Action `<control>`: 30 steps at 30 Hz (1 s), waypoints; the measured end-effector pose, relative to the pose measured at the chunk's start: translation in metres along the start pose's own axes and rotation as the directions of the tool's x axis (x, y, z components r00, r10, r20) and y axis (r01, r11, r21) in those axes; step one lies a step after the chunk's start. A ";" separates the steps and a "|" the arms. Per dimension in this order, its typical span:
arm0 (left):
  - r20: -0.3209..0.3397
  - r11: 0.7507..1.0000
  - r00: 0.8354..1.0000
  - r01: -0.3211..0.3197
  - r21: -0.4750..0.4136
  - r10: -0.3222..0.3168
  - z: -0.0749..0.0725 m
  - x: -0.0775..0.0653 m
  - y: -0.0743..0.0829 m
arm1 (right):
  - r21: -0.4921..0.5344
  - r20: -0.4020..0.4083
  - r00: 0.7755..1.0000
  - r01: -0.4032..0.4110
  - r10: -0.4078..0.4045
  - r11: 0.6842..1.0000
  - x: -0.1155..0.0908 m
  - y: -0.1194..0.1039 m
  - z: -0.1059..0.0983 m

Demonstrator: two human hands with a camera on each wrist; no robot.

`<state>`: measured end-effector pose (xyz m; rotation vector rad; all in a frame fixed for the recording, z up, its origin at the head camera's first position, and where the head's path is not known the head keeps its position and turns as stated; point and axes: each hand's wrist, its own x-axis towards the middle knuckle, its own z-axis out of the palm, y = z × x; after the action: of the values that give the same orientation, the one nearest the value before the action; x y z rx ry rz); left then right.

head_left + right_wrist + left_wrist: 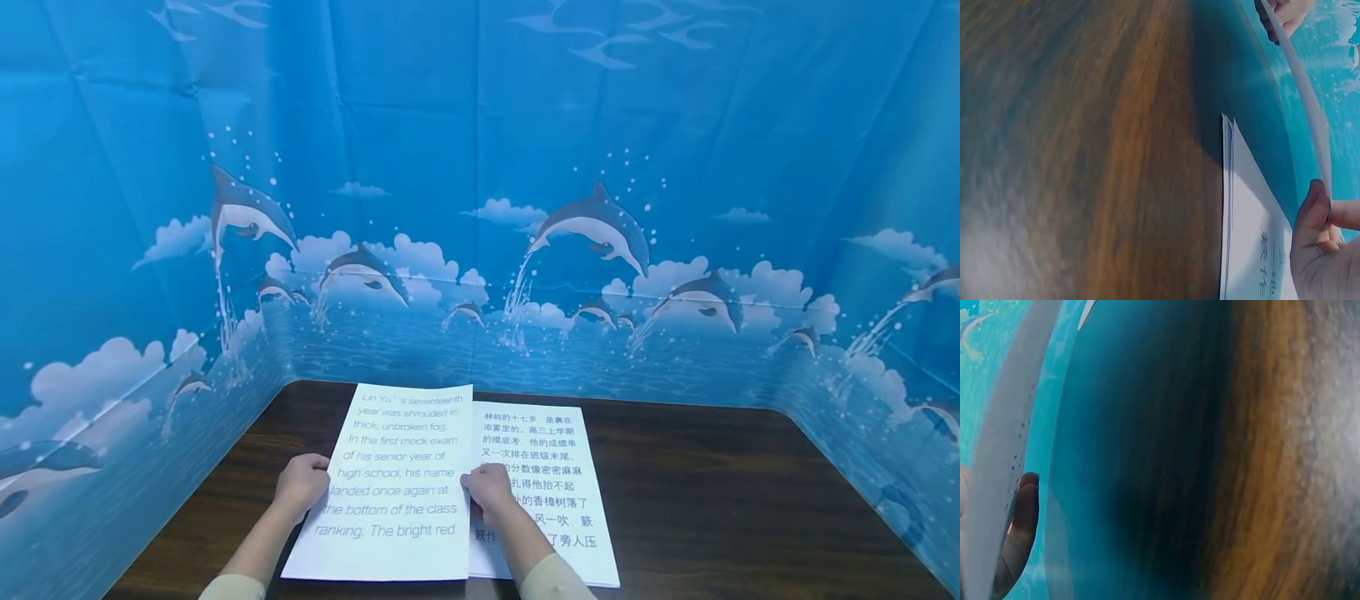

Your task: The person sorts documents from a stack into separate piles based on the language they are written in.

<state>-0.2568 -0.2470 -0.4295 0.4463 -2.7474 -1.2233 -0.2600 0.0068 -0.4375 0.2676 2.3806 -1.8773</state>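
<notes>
A white sheet printed with large English text is held up over the table by both hands, its face toward the head camera. My left hand pinches its left edge, with fingers showing behind the paper in the left wrist view. On the opposite edge, my right hand grips the sheet between thumb and fingers; the right wrist view shows the held sheet edge-on, slightly bowed. Beneath the right hand, a thin stack of pages with Chinese text lies on the table, partly covered by that hand and the raised sheet.
The dark wood-grain table extends to both sides of the papers. A blue curtain with printed dolphins, clouds and sea surrounds the table at the back and sides.
</notes>
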 end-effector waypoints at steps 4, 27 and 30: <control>-0.002 1.000 1.000 0.009 0.009 -0.009 -0.002 0.000 -0.002 | -0.007 -0.008 1.000 -0.020 0.020 1.000 0.000 0.000 0.004; -0.016 0.999 1.000 0.016 0.030 -0.015 -0.013 -0.002 -0.008 | -0.034 -0.019 0.999 -0.033 0.032 0.999 -0.004 -0.002 0.019; -0.015 0.999 1.000 0.014 0.032 -0.014 -0.014 -0.001 -0.010 | -0.024 -0.021 0.999 -0.026 0.025 0.999 -0.005 -0.003 0.021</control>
<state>-0.2505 -0.2625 -0.4273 0.4761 -2.7596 -1.1763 -0.2569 -0.0145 -0.4385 0.3150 2.3993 -1.8425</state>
